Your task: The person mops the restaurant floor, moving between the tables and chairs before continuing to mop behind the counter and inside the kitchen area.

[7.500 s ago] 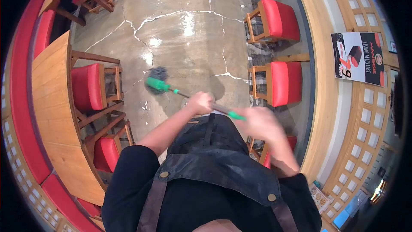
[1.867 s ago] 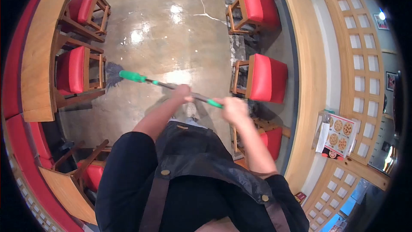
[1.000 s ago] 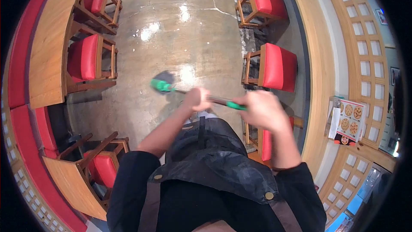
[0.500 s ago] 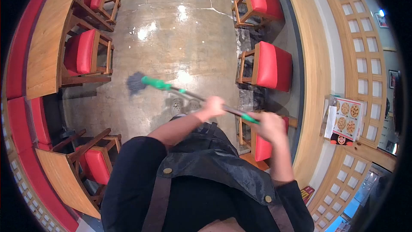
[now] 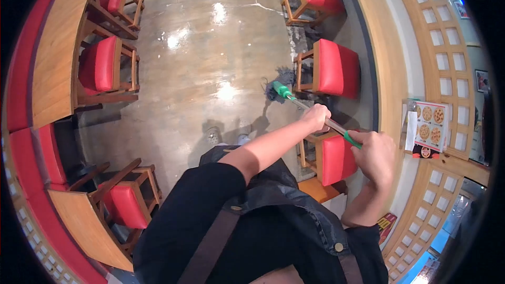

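Observation:
A mop with a green socket and dark grey strands reaches across the floor. Its strands rest on the concrete beside the legs of a red chair on the right. My left hand is wrapped around the middle of the handle. Farther up, at the green grip near the handle's end, my right hand is closed on it. Below that hand stands another red chair.
Wooden tables with red chairs line the left side, along a red bench. A long wooden counter runs down the right, where a menu stand with food pictures sits. The concrete floor shines between them.
The mop head has swung from the left part of the floor across to the chairs on the right. Both hands have moved right with the handle, still gripping it.

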Demonstrator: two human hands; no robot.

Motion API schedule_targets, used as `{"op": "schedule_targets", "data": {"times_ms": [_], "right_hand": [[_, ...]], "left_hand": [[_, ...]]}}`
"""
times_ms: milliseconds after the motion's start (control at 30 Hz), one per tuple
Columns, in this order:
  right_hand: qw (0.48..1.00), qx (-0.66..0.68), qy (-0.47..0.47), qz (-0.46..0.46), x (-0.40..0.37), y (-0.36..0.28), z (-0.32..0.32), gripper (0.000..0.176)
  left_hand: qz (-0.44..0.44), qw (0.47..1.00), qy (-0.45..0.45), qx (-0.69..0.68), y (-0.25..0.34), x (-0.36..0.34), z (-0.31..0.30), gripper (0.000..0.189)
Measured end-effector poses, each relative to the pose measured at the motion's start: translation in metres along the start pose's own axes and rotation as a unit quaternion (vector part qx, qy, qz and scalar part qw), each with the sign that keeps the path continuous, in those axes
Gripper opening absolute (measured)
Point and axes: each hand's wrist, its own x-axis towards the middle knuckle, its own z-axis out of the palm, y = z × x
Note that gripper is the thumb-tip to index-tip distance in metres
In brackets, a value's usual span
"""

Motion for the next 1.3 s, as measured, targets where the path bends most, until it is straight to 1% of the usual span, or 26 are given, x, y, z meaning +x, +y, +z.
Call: {"op": "schedule_targets", "data": {"times_ms": [33,133,200,233,267,333,367,400,433,467,533,633,667,733,767,800,833,867,900,933,967,1000,1067,1167,1233,1300], "right_hand": [[1.0,0.004,-0.005,-0.001,-0.006,-0.009,-0.007,0.033],[0.997,0.024,-0.03,-0.074,-0.015,-0.039,-0.019,0.035],[0.983,0.084,-0.067,-0.15,-0.014,-0.066,-0.02,0.033],[0.976,0.087,-0.052,-0.191,-0.012,-0.08,-0.008,0.032],[0.969,0.098,-0.042,-0.224,-0.009,-0.101,0.009,0.031],[0.95,0.073,-0.115,-0.279,-0.005,-0.154,0.033,0.036],[0.936,0.094,-0.114,-0.32,-0.004,-0.182,0.063,0.04],[0.924,0.073,-0.16,-0.34,-0.003,-0.214,0.1,0.046],[0.916,0.078,-0.136,-0.37,-0.009,-0.243,0.133,0.048],[0.884,0.168,-0.098,-0.424,-0.007,-0.266,0.175,0.046],[0.898,0.109,-0.191,-0.381,-0.001,-0.314,0.213,0.04],[0.912,0.108,-0.175,-0.354,0.002,-0.3,0.22,0.038],[0.913,0.113,-0.188,-0.345,0.001,-0.28,0.218,0.039],[0.923,0.104,-0.2,-0.312,-0.005,-0.218,0.196,0.038],[0.931,0.089,-0.202,-0.29,-0.011,-0.183,0.191,0.038],[0.943,0.116,-0.151,-0.273,-0.02,-0.141,0.187,0.027],[0.957,0.089,-0.171,-0.219,-0.027,-0.101,0.176,0.031],[0.965,0.076,-0.204,-0.149,-0.037,-0.06,0.151,0.036],[0.967,0.065,-0.228,-0.09,-0.046,-0.017,0.136,0.038],[0.972,0.033,-0.227,-0.042,-0.059,0.016,0.105,0.039],[0.987,0.013,-0.162,-0.018,-0.076,0.053,0.092,0.035],[0.989,0.017,-0.146,0.024,-0.091,0.077,0.076,0.035],[0.995,-0.047,-0.047,0.078,-0.117,0.101,0.048,0.035],[0.987,-0.102,0.006,0.122,-0.121,0.102,0.046,0.032],[0.987,-0.105,-0.004,0.124,-0.109,0.096,0.058,0.032],[0.987,-0.101,0.013,0.128,-0.103,0.087,0.08,0.032]], "left_hand": [[-0.055,0.998,-0.006,-0.01,0.007,-0.022,-0.017,0.008],[-0.104,0.992,0.038,0.056,0.012,-0.085,-0.059,0.008],[-0.123,0.986,0.055,0.096,0.009,-0.135,-0.096,0.009],[-0.155,0.98,0.044,0.115,-0.004,-0.161,-0.112,0.013],[-0.186,0.973,0.034,0.133,-0.026,-0.188,-0.123,0.018],[-0.21,0.958,0.062,0.185,-0.071,-0.246,-0.145,0.023],[-0.148,0.955,0.055,0.253,-0.124,-0.287,-0.149,0.023],[-0.158,0.952,0.102,0.243,-0.163,-0.32,-0.151,0.021],[-0.247,0.925,0.068,0.279,-0.18,-0.342,-0.162,0.016],[-0.353,0.889,0.041,0.288,-0.206,-0.367,-0.173,0.013],[-0.437,0.802,-0.01,0.407,-0.225,-0.391,-0.187,0.015],[-0.494,0.78,0.047,0.382,-0.199,-0.371,-0.181,0.015],[-0.492,0.783,0.043,0.379,-0.2,-0.361,-0.166,0.015],[-0.392,0.826,-0.082,0.396,-0.208,-0.332,-0.128,0.015],[-0.311,0.867,-0.063,0.385,-0.197,-0.314,-0.104,0.015],[-0.227,0.901,-0.044,0.367,-0.182,-0.29,-0.073,0.015],[-0.255,0.877,-0.078,0.399,-0.183,-0.26,-0.024,0.017],[-0.302,0.917,-0.108,0.239,-0.113,-0.218,-0.013,0.022],[-0.214,0.966,-0.034,0.14,-0.063,-0.193,0.01,0.012],[-0.199,0.968,-0.056,0.141,-0.045,-0.163,0.054,0.016],[-0.151,0.983,-0.02,0.105,-0.019,-0.137,0.09,0.023],[-0.154,0.982,-0.042,0.098,0.026,-0.108,0.107,0.031],[-0.065,0.998,-0.022,0.01,0.068,-0.073,0.146,0.04],[-0.001,0.998,0.031,-0.054,0.086,-0.037,0.167,0.042],[0.055,0.997,-0.051,-0.021,0.065,-0.013,0.175,0.034],[0.038,0.988,-0.146,0.031,0.051,-0.007,0.16,0.018]]}}
